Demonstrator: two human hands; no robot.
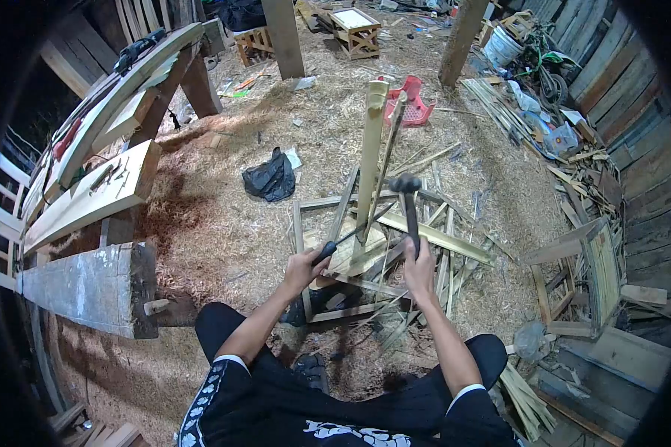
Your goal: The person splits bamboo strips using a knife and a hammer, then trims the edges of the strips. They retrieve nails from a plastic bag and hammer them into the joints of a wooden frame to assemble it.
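My left hand (300, 271) is closed around the black handle of a knife (325, 252), whose thin dark blade points up and to the right. That blade crosses the lower part of an upright bamboo piece (370, 141), which is split lengthwise; a narrower strip (391, 141) leans away on its right. Gripped in my right hand (419, 272) is a hammer (411, 212), its dark head raised to the right of the bamboo and apart from the knife. The bamboo's foot stands near a pale wooden block (354, 258) between my knees.
A wooden frame (300, 231) and loose bamboo strips (447, 237) lie around the block. Beyond are a black plastic bag (270, 176) and a red plastic stool (417, 104). A workbench with a thick beam (82, 289) runs along the left; scrap wood (585, 253) lines the right. Shavings cover the ground.
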